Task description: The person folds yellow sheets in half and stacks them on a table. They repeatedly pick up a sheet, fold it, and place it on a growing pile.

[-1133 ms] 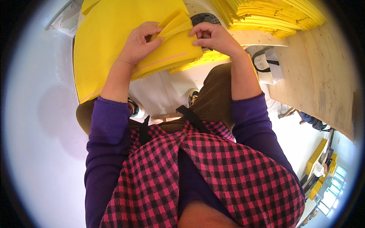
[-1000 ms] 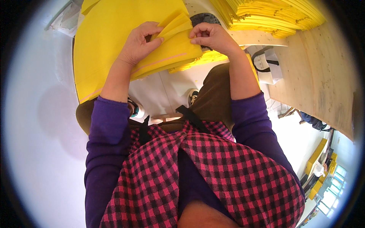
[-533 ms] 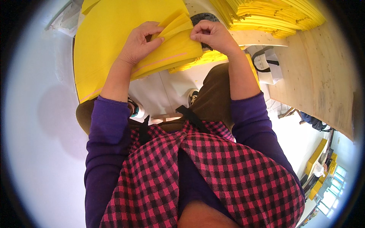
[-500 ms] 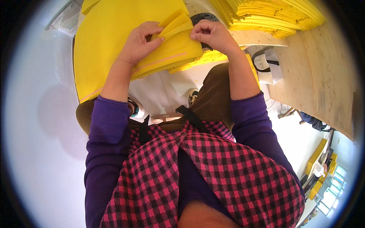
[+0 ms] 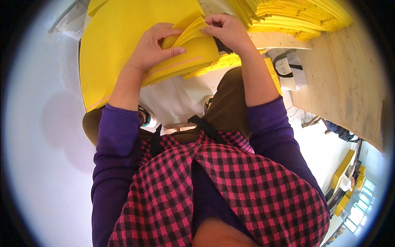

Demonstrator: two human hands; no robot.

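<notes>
Several yellow sheets (image 5: 119, 49) lie layered across the upper left and upper centre of the frame. The right hand (image 5: 229, 33) pinches a raised corner, probably to keep the layers apart; the left hand (image 5: 150, 47), thumb and fingers spread around the fold, seems to steady them, though whether it grips cannot be told. Counted: one large yellow stack (image 5: 288, 18) at upper right, one white bag (image 5: 298, 78) below it; the sheets overlap too closely to number.
</notes>
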